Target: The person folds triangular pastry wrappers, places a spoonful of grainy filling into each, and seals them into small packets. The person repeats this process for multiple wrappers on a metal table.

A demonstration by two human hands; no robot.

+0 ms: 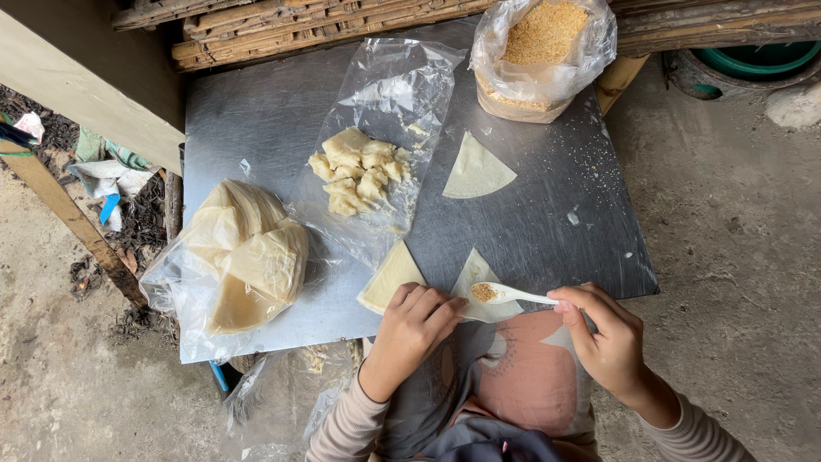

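My right hand [603, 335] holds a white plastic spoon [513, 295] by its handle, with a little brown crumb filling in its bowl. The spoon hovers over a pale wedge-shaped wrapper [477, 275] at the metal table's [256, 120] near edge. My left hand [416, 323] rests fingers-down on that wrapper's lower edge. Just left of it lies a small stack of wedge wrappers [389, 278]. Another single wedge wrapper [475, 171] lies further back on the table.
A plastic bag of brown crumbs [540, 53] stands at the back. Pale dough lumps [357, 169] lie on clear plastic mid-table. A bag of stacked wrappers [241, 257] sits at the left. Bamboo slats [282, 26] lie behind; concrete ground lies to the right.
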